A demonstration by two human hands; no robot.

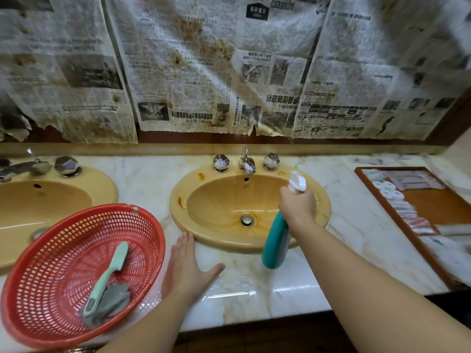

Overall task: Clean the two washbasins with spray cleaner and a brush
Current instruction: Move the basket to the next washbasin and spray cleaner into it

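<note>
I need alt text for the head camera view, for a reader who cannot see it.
A person's right hand holds a teal spray bottle over the right washbasin. The left hand rests flat on the marble counter, beside a red basket containing a brush.

Warm, yellowish indoor light, moderately bright. A white glare streak sits on the wet marble counter near its front edge. Shadows are soft and faint. Wide-angle bending curves the counter and the newspaper sheets toward the edges. The far right corner is smeared and blurry; the tray at right looks soft.
</note>
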